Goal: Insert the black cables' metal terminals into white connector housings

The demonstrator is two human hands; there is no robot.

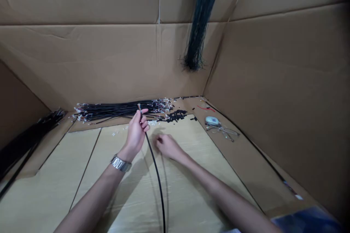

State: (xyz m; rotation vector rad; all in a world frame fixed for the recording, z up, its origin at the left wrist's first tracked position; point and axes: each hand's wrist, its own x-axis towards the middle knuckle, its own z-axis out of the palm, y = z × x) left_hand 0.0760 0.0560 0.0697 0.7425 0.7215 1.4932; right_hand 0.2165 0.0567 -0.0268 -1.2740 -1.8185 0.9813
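Observation:
My left hand (136, 131), with a metal-band watch on the wrist, grips a black cable (156, 167) near its top end. Bare thin wires stick up from that end above my fingers, and the rest of the cable curves down to the front edge. Just to the right and lower, my right hand (167, 145) is closed low over the table, its fingertips curled and slightly blurred. What lies in them, if anything, cannot be made out. Behind both hands lie small black sleeve-like pieces (177, 115) and small white pieces (153, 122).
A long pile of black cables (117, 111) with white-tipped ends lies along the back cardboard wall (109, 62). Another dark bundle (30, 138) is at left. Dark green strands (201, 22) hang above. Eyeglasses (225, 131) and a pale blue oval object (212, 120) sit at right.

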